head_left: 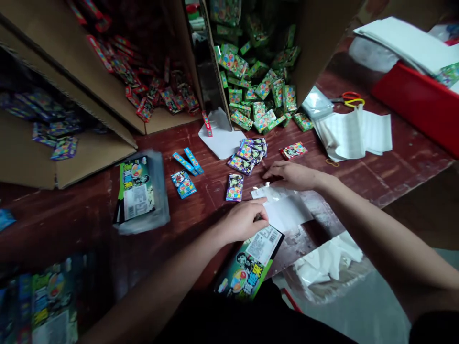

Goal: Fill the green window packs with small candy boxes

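Observation:
My left hand (244,220) has its fingers curled at the top end of a dark green printed packet (247,272) with a white barcode label. What those fingers hold, if anything, is hidden. Just beyond it, my right hand (290,175) reaches over a white sheet (287,212) with its fingers loosely apart. Its fingertips are near a fanned group of small purple candy boxes (249,154). A single purple box (234,187) lies beyond my left hand, and a red box (294,150) lies beyond the right.
Cardboard cartons at the back hold green boxes (263,95), red boxes (154,93) and purple boxes (53,129). Blue boxes (183,183) and bagged printed packets (138,191) lie left. Right are scissors (353,99), a white strip (353,134) and a red bin (418,102). White scraps (330,260) hang low.

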{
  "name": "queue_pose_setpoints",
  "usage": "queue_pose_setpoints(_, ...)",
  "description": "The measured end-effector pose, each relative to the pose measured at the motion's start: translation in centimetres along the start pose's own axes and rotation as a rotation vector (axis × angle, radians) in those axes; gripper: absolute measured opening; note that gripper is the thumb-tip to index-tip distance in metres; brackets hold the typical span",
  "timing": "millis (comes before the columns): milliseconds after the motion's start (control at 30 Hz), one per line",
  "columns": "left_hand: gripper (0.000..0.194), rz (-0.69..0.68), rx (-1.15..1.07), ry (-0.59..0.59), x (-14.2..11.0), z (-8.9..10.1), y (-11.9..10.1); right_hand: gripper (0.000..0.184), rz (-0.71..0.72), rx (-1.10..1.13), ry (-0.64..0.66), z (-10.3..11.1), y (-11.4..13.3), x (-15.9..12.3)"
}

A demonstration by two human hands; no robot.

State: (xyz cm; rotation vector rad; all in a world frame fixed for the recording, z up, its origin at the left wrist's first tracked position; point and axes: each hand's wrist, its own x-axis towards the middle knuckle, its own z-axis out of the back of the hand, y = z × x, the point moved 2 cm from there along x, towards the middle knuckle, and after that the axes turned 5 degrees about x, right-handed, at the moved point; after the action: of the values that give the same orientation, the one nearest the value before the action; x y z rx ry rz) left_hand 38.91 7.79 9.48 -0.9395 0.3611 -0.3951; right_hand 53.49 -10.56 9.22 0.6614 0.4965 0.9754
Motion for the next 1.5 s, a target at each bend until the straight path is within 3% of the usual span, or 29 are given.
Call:
queue_pose_setpoints(167,0.008,0.026,0.009,0.015,0.1,-0.2,0.2,0.022,0.014,0.061,0.001,-0.4,0.3,0.1)
queue_pose_setpoints(267,0.009,0.051,-0.024,0.013,0.2,-0.1,0.2,0.011,0.02,0.081,-0.009,0.0,0.9,-0.6)
queue_pose_setpoints(333,0.009,0.063,-0.038,0.006,0.3,-0.2,0.2,0.013,0.016,0.1,-0.019,0.7,1.9,-1.6)
queue_pose_setpoints(500,0.006,0.059,-0.021,-0.057,-0.8,0.0,-0.4,0.02,-0.097,0.43,-0.234,1.8,6.2,-5.4)
queue_pose_setpoints(567,0.007,0.082,-0.056,-0.109,-2.2,0.3,-0.8,0.035,-0.157,0.619,-0.259,0.8,7.9,-6.5)
queue_pose_setpoints(633,0.015,0.125,-0.118,-0.131,-3.7,0.7,-1.0,0.051,-0.185,0.785,-0.193,-1.0,9.3,-6.9)
queue_pose_setpoints(767,0.018,0.182,-0.187,-0.121,-5.7,1.0,-1.2,0.055,-0.213,0.932,-0.076,-4.5,10.6,-5.9)
queue_pose_setpoints(867,0.016,0.177,-0.221,-0.135,-6.2,1.0,-1.3,0.055,-0.213,0.878,-0.031,-5.9,11.1,-4.7)
queue_pose_setpoints(1000,0.015,0.174,-0.272,-0.154,-6.8,0.7,-1.2,0.061,-0.183,0.68,-0.095,-6.9,11.5,-4.2)
queue_pose_setpoints(1167,0.015,0.162,-0.357,-0.179,-7.9,0.5,-0.5,0.076,-0.053,0.308,-0.345,-8.3,12.5,-5.1)
queue_pose_setpoints(1300,0.024,0.155,-0.53,-0.251,-9.2,0.5,-0.2,0.075,0.056,-0.048,-0.508,-10.4,14.2,-5.3)
queue_pose_setpoints(1400,0.032,0.205,-0.608,-0.321,-10.4,0.5,-0.1,0.077,0.038,-0.097,-0.522,-12.0,15.2,-4.2)
queue_pose_setpoints(1500,0.034,0.268,-0.63,-0.391,-12.1,1.2,0.7,0.075,0.01,-0.011,-0.436,-12.9,15.9,-2.4)
